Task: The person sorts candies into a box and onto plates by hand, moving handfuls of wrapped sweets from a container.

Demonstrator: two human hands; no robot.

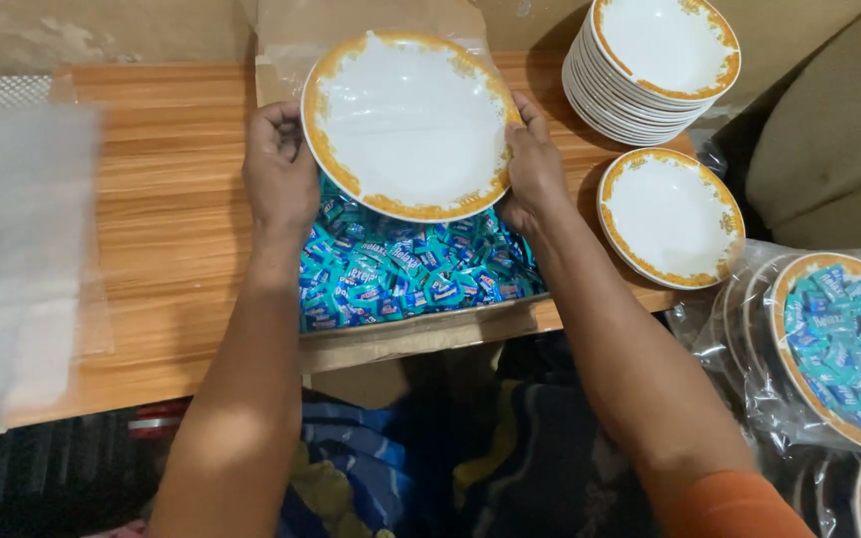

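Both hands clasped on one white plate with an orange-gold rim (409,122): left hand (279,171) gripping its left edge, thumb curled over the rim, right hand (533,167) gripping its right edge, fingers tucked underneath. Held roughly level, tipped slightly toward the camera, above the far end of a pile of small teal-wrapped sweets (406,271) lying on clear wrap and brown paper on the wooden table (171,209). Whether the plate's near edge touches the sweets or hangs just over them, impossible to tell.

Judged from this grip, best kept even on both sides, with thumbs on the rim only and off the white well. Any lowering best done flat and centred over the pile, since a tilted plate would likely push the loose sweets toward the table's near edge. Sensible to mind the wrap under the pile, slippery by the look of it.

To the right, well apart from the hands: a single matching plate (671,215) at the table edge, a tall stack of plates (650,75) at the far right corner, and nearer, off the table, wrapped plates filled with sweets (834,344). On the left, a frosted plastic sheet (12,249) draped over the table
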